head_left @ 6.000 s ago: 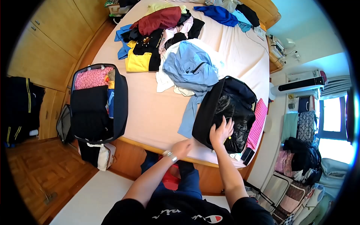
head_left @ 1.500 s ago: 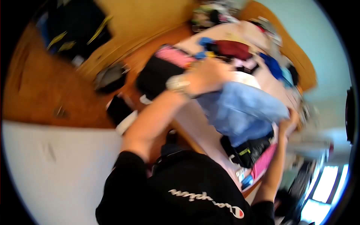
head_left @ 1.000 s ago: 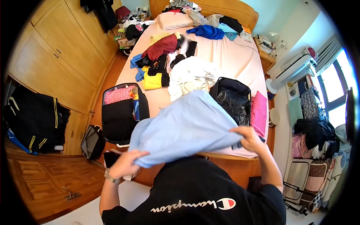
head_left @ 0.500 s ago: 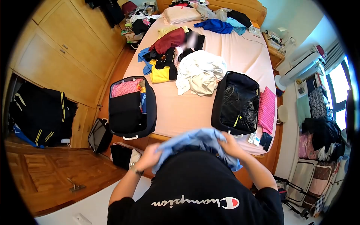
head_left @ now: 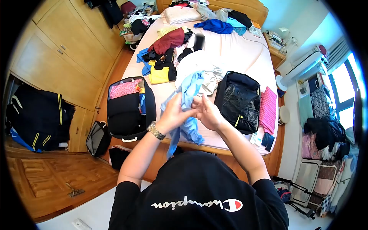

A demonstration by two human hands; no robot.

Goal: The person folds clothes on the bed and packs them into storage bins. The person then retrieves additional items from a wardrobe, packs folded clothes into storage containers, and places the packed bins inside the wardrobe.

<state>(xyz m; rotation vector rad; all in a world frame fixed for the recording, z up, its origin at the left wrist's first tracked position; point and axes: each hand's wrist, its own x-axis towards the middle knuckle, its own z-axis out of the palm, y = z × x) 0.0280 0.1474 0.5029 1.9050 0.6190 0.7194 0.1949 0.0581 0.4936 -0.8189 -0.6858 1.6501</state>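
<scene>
A light blue garment (head_left: 191, 86) hangs bunched in front of me, over the near part of the bed, its lower folds dangling at the bed's edge. My left hand (head_left: 174, 115), with a metal watch at the wrist, is closed round its left side. My right hand (head_left: 207, 112) is closed on its right side, the fingers close to those of my left hand. Behind it lies a crumpled white cloth (head_left: 209, 69). To the right is an open black suitcase part (head_left: 239, 101) with dark, shiny contents; to the left, another (head_left: 128, 109) holds black cloth and a pink patterned item.
Heaped clothes, with a dark red one (head_left: 168, 41) and a yellow one (head_left: 163, 75), lie mid-bed. A pink checked cloth (head_left: 269, 109) is beside the right case. Blue clothing (head_left: 214, 26) lies near the headboard. A grey and black bag (head_left: 96, 138) stands on the floor at left.
The light blue garment, earlier spread out and then low against my body, is now raised and gathered forward over the bed edge. Both hands have moved forward and closer together with it.
</scene>
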